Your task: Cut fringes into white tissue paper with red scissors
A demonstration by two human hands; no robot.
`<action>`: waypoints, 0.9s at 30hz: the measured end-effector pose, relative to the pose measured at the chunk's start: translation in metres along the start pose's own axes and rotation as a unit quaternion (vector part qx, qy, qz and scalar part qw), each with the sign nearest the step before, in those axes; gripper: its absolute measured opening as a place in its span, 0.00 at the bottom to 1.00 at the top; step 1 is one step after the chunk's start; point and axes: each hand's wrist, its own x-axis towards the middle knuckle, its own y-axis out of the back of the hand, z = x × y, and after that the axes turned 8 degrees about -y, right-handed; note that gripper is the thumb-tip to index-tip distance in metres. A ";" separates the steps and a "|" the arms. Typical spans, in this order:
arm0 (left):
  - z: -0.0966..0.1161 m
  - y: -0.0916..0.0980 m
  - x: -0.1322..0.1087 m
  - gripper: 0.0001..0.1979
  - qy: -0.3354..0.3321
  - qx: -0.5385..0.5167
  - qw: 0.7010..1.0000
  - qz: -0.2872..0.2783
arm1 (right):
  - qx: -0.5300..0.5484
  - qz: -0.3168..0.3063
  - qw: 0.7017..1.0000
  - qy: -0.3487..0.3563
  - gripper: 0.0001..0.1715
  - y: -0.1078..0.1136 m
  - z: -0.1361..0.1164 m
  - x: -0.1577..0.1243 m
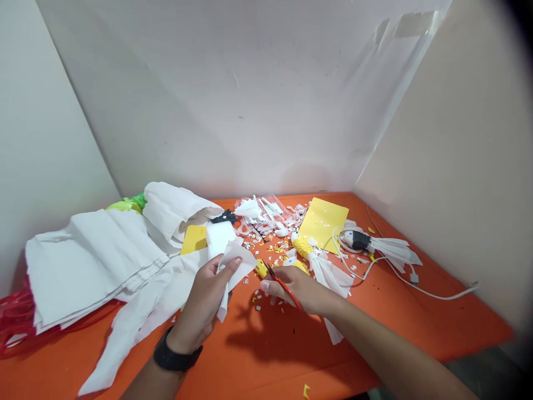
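Observation:
My left hand [203,303], with a black watch on the wrist, is closed round a crumpled piece of white paper [236,260] and holds it just above the orange table [266,355]. To its right my right hand [297,289] grips red-handled scissors [283,286], blades pointing up and left toward the paper. The blade tips lie close to the paper's lower edge; I cannot tell whether they touch it. A yellow-and-white paper figure [320,264] lies just behind my right hand.
A heap of white paper sheets [95,261] covers the left of the table, red plastic [12,316] under it. Yellow card [323,221], clear plastic pieces [266,214], small paper scraps, a black-and-white paper figure [375,244] and a white cable [420,289] lie behind. White walls enclose three sides.

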 end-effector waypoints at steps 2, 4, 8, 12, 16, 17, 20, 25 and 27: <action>-0.003 -0.001 0.000 0.22 -0.005 -0.006 1.000 0.010 | -0.019 0.000 1.000 -0.003 0.24 -0.001 0.002 0.001; -0.006 -0.002 0.000 0.22 0.000 -0.014 1.000 0.014 | -0.030 -0.003 0.999 -0.011 0.24 -0.002 0.003 0.000; -0.006 -0.003 0.000 0.22 0.006 -0.027 0.999 0.019 | -0.046 -0.005 0.999 -0.020 0.25 -0.003 0.004 -0.001; -0.003 -0.004 -0.001 0.22 -0.006 -0.022 1.000 0.020 | 0.015 -0.002 0.999 -0.034 0.26 -0.009 0.002 0.000; -0.002 -0.010 -0.006 0.20 0.018 -0.006 1.000 -0.023 | 0.146 0.033 0.989 -0.016 0.24 -0.017 -0.003 0.005; -0.003 -0.012 -0.007 0.19 0.032 -0.012 0.999 -0.040 | 0.172 0.053 0.984 -0.011 0.23 -0.018 -0.003 0.006; -0.005 -0.015 -0.010 0.19 0.070 -0.058 0.991 -0.095 | 0.233 0.096 0.967 -0.024 0.22 -0.017 -0.003 0.010; -0.009 -0.013 -0.011 0.20 0.086 -0.108 0.978 -0.154 | 0.270 0.117 0.955 -0.042 0.21 -0.005 0.000 0.013; -0.010 -0.012 -0.010 0.22 0.082 -0.110 0.976 -0.170 | 0.265 0.127 0.955 -0.042 0.20 -0.002 0.002 0.013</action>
